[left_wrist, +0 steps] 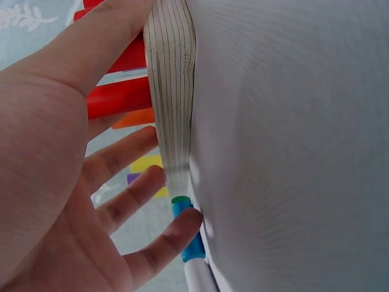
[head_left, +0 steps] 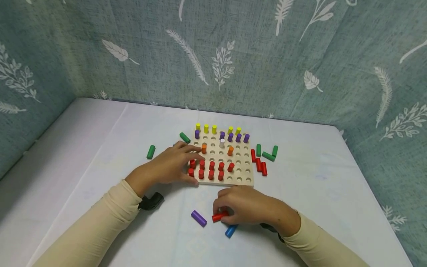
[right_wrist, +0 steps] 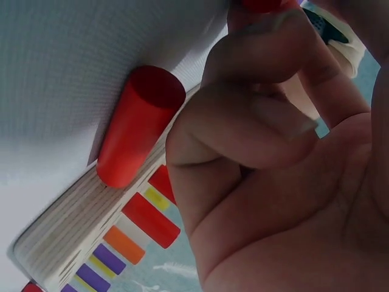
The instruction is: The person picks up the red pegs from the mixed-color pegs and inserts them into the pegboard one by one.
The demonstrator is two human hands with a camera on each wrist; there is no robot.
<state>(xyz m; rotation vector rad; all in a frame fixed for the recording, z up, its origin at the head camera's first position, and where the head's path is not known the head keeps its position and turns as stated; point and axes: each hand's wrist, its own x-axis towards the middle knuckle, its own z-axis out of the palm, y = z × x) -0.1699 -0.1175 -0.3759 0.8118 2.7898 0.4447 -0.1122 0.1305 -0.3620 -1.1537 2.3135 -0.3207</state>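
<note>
A pale wooden pegboard holds rows of red, orange, white, purple and yellow pegs. My left hand lies at the board's left side, fingers loosely spread, thumb by its front left corner. In the left wrist view, the little finger is against a blue peg beside the board. My right hand, in front of the board, pinches a red peg between thumb and fingers, low over the table. Another red peg lies near the board's edge in the right wrist view; the hand hides it from the head view.
A purple peg and a blue peg lie near the right hand. Right of the board are loose red pegs and green pegs. More green pegs lie to its left. A patterned cloth hangs behind the table.
</note>
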